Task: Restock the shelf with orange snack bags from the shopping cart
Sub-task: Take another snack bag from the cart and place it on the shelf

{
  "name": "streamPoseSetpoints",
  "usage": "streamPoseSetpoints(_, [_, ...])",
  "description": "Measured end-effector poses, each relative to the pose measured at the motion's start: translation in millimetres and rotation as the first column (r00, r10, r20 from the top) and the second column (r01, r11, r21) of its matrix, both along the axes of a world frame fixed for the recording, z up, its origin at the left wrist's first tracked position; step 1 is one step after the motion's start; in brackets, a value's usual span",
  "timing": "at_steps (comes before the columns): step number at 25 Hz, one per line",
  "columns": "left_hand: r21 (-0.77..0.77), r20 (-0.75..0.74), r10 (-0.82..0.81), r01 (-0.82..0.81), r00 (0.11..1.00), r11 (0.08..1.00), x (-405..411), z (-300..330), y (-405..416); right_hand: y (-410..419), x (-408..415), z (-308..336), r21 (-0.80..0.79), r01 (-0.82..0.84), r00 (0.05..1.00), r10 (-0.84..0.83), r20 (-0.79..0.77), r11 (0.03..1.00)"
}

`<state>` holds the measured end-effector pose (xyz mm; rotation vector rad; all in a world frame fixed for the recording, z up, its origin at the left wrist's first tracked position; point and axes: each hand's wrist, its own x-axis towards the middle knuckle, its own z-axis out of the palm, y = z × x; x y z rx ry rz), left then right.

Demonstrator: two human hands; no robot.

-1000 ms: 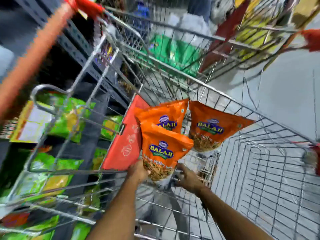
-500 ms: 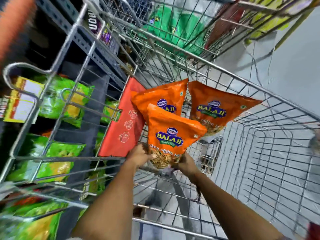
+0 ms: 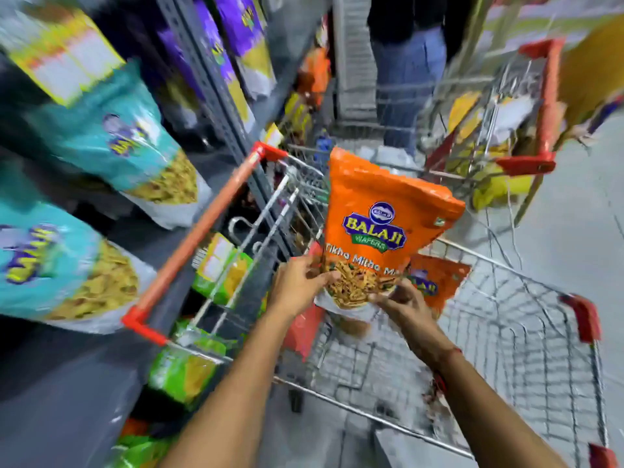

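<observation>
Orange snack bag (image 3: 385, 228) held upright above the shopping cart (image 3: 526, 336), its lower edge pinched by left hand (image 3: 299, 287) and right hand (image 3: 403, 304), second orange bag (image 3: 437, 278) seen just behind, teal bags (image 3: 111, 140) shelved at left.

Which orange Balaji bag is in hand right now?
The upright orange bag, gripped at its bottom by the left hand and right hand; the other orange bag lies behind it in the cart.

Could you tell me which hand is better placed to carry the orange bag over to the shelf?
Probably the left hand: it grips the orange bag on the side facing the shelf. The right hand would reach across.
</observation>
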<state>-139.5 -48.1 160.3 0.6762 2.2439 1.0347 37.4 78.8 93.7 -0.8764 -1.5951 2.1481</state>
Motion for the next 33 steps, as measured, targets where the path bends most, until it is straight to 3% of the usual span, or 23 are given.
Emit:
streamPoseSetpoints(3, [0.218, -0.144, 0.110, -0.077, 0.984, 0.973, -12.5, 101.8, -27.6, -11.7, -43.2, 91.6, 0.127, 0.002, 0.975, 0.026, -0.222, 0.992])
streamPoseSetpoints(6, [0.413, -0.385, 0.286, -0.113, 0.877, 0.904, -16.7, 211.2, -83.4, -44.7, -84.7, 196.7, 0.251, -0.017, 0.892, 0.128, -0.434, 0.968])
streamPoseSetpoints(10, [0.587, -0.544, 0.531, -0.157, 0.650, 0.794, -0.5, 325.6, -181.5, -114.4, -127.8, 314.6, 0.399, -0.095, 0.702, 0.345, -0.623, 0.912])
streamPoseSetpoints(13, [0.668, -0.580, 0.707, -0.260, 0.404, 0.697, 17.9, 375.5, -270.0, -188.2, -153.2, 377.4, 0.492, -0.208, 0.514, 0.523, -0.680, 0.845])
streamPoseSetpoints(15, [0.686, -0.594, 0.758, -0.322, 0.270, 0.652, 29.7, 392.2, -331.6, -243.5, -166.5, 405.2, 0.552, -0.295, 0.393, 0.626, -0.674, 0.780])
streamPoseSetpoints(19, [0.676, -0.571, 0.797, -0.438, 0.198, 0.593, 47.1, 400.8, -422.8, -337.4, -187.6, 425.6, 0.593, -0.430, 0.256, 0.722, -0.643, 0.681])
streamPoseSetpoints(22, [0.618, -0.596, 0.794, -0.561, 0.123, 0.551, 43.0, 397.9, -463.1, -382.5, -208.8, 421.0, 0.605, -0.506, 0.221, 0.771, -0.597, 0.615])
streamPoseSetpoints(24, [0.638, -0.595, 0.804, -0.612, -0.006, 0.467, 33.7, 402.8, -518.1, -440.6, -236.5, 433.3, 0.631, -0.569, 0.134, 0.816, -0.562, 0.528])
streamPoseSetpoints(33, [0.510, -0.589, 0.808, -0.765, 0.023, 0.394, -31.7, 392.5, -568.8, -497.4, -320.0, 434.7, 0.615, -0.692, 0.170, 0.913, -0.370, 0.378])
